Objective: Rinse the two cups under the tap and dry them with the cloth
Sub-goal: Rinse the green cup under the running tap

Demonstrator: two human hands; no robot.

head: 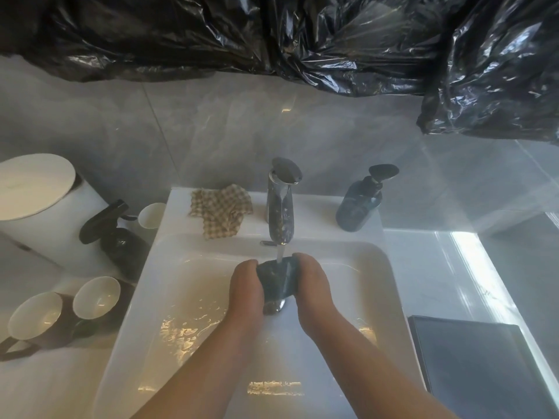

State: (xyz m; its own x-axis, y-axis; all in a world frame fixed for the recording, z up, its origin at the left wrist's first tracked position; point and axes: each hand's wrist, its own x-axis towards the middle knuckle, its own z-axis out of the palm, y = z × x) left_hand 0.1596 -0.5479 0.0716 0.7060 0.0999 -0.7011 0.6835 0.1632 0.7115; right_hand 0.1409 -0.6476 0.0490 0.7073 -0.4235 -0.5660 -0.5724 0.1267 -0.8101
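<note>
At frame center, the left hand [245, 281] and right hand [308, 278] clasp 1 dark cup [276, 281] under the tap [281, 204], fingers wrapped around it.

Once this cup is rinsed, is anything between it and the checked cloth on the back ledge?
Nothing visible blocks it. The left hand and right hand hold the dark cup under the tap; the checked cloth lies up and left on the sink ledge, beside the tap, with open basin between.
</note>
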